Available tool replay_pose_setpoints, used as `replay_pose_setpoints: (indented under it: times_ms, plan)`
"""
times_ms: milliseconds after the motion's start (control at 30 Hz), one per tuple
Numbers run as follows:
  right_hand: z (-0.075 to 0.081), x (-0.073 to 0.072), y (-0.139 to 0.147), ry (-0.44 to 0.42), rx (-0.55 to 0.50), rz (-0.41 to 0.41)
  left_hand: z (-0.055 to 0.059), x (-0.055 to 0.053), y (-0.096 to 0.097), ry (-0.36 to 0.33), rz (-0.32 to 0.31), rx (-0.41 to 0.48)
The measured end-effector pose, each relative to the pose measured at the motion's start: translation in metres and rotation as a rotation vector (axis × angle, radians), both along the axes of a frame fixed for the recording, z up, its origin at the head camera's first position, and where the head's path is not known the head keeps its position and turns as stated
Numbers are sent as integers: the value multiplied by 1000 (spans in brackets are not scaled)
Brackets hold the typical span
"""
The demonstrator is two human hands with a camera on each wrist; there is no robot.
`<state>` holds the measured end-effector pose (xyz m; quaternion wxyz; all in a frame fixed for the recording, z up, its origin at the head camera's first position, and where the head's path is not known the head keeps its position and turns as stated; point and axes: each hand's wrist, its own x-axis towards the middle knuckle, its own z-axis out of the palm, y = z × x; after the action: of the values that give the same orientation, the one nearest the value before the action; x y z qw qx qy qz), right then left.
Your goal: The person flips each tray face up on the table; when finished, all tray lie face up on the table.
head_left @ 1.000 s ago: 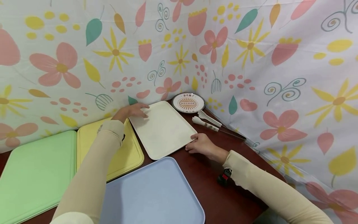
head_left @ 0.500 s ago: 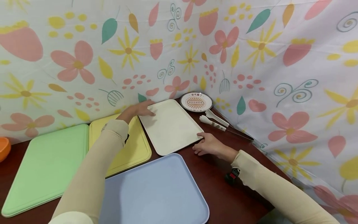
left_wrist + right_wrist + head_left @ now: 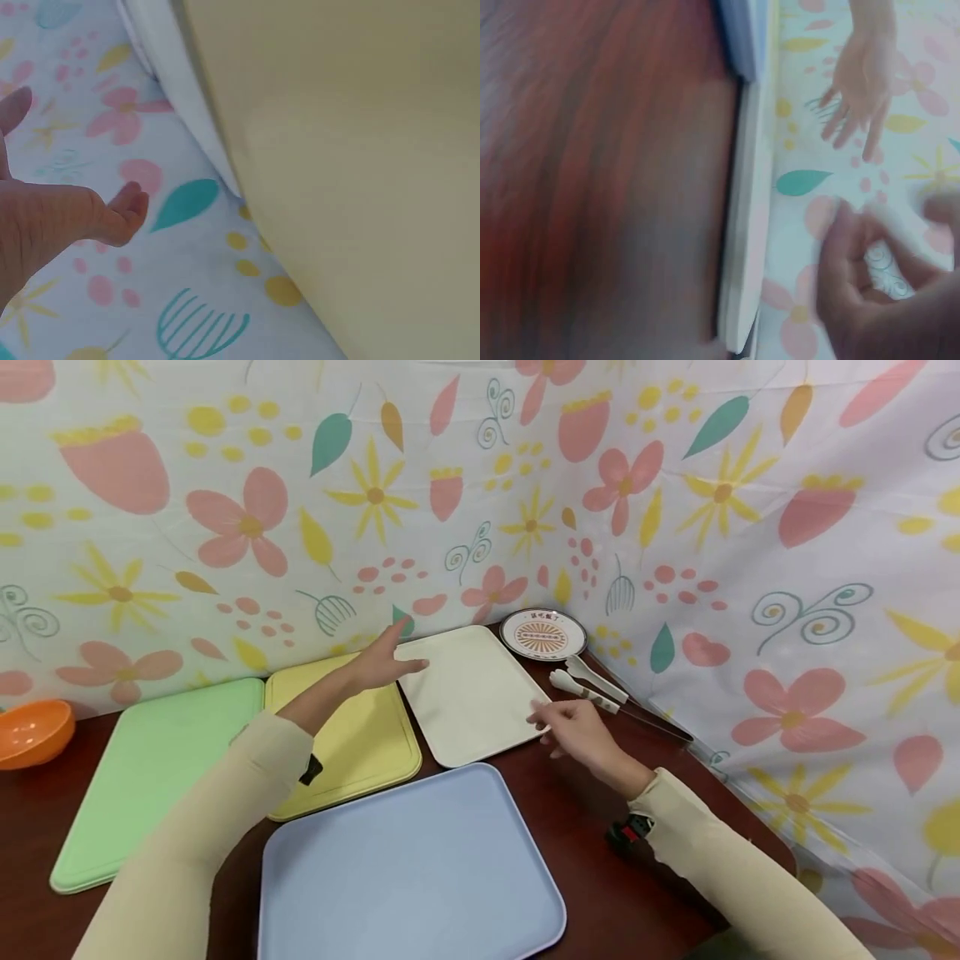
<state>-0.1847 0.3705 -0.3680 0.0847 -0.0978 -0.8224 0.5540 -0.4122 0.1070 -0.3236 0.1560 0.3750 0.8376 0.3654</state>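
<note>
Dark red table point(image 3: 577, 827) below everything. Nearest, blue tray point(image 3: 420, 877), lying flat; next, green tray point(image 3: 172, 735) and yellow tray point(image 3: 360, 735), side by side. Farther, white tray point(image 3: 480, 693), also flat, apparently already laid down. By its right corner, right hand point(image 3: 581, 731), loosely bent, holding nothing; by its far left corner, left hand point(image 3: 382, 662), wide, also without load. Remaining work: impossible to tell. Farthest, plate point(image 3: 543, 636), then flowered cloth point(image 3: 480, 485).

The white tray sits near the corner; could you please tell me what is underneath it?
Dark red tabletop shows along the right edge of the white tray; whatever lies directly beneath is covered, so I cannot tell.
</note>
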Motion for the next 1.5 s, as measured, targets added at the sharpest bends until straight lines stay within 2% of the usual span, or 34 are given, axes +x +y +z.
replay_pose_setpoints:
  times_ms: [133, 333, 467, 600, 733, 867, 1033, 1300, 1400, 1500]
  plan:
    - [10, -5, -1, 143, -92, -33, 6, 25, -19, -16, 30, 71]
    - [18, -12, -5, 240, -194, -32, 13, 76, -50, -90, 86, 160]
    - [21, -14, -11, 333, -152, -5, 16, 110, -69, -68, 84, 212]
    - [24, -17, -16, 427, -75, 31, 17, 134, -79, -68, 82, 245]
    - [27, -20, -23, 443, -48, 69, 19, 146, -83, -71, 104, 277]
    - [28, -30, -33, 409, -123, 95, 21, 152, -88, -54, 132, 291]
    - [30, -46, -48, 398, -200, 154, 18, 157, -98, -61, 151, 285]
    - [38, -72, -84, 429, -249, 252, 3, 158, -110, -84, 218, 286]
    - [38, -75, -87, 405, -261, 266, -7, 158, -108, -97, 237, 294]
    - [30, -74, -80, 369, -255, 231, -19, 157, -105, -99, 238, 301]
